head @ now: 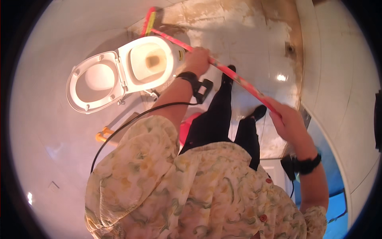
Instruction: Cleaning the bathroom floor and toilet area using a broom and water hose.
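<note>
A pink, patterned pole (235, 77) runs slantwise in front of me, and both hands are closed around it. My left hand (198, 60) grips it midway, next to the front of the toilet bowl. Near its upper end, my right hand (286, 121) holds the pole. At the far end is a brush or broom head (148, 22), pink with yellow-green bristles, by the wall beyond the toilet. The white toilet (174, 61) has its seat and lid (73, 86) raised, and brownish water (153, 61) lies in the bowl.
The glossy tiled floor (250, 44) has brown stains along the walls. A floor drain (289, 49) lies at the right. Partly behind my legs is a red plastic object (186, 128). Orange-ended fittings (103, 134) are at the left wall. A cable (143, 113) runs from my left wrist device.
</note>
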Demonstrator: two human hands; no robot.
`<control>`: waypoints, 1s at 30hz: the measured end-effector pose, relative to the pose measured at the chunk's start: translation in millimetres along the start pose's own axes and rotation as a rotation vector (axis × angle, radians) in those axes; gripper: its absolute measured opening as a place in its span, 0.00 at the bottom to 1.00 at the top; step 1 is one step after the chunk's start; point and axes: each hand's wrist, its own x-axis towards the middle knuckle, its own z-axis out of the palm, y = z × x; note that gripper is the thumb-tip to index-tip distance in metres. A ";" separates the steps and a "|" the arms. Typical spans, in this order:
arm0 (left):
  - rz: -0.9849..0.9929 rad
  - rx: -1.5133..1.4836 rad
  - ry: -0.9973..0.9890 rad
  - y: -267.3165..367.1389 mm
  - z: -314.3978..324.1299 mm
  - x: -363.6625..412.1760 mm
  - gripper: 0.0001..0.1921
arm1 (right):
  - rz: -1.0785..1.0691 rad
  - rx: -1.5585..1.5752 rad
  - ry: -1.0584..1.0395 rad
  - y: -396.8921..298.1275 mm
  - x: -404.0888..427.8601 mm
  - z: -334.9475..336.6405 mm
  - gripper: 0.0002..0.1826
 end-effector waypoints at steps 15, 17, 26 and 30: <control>0.153 -0.276 0.270 -6.6 -15.9 54.2 0.09 | 0.298 -0.117 -0.153 -108.1 116.0 -49.1 0.22; 0.348 -0.332 0.210 83.0 -57.4 36.4 0.08 | 0.432 -0.082 -0.028 -104.2 46.9 -98.2 0.21; 1.116 -0.936 0.239 212.1 -169.9 -72.5 0.09 | 0.641 -0.279 -0.063 -275.9 -119.3 -188.7 0.19; 1.232 -0.995 0.096 210.7 -167.2 -106.9 0.11 | 0.299 0.280 -0.069 -241.1 -190.6 -220.3 0.24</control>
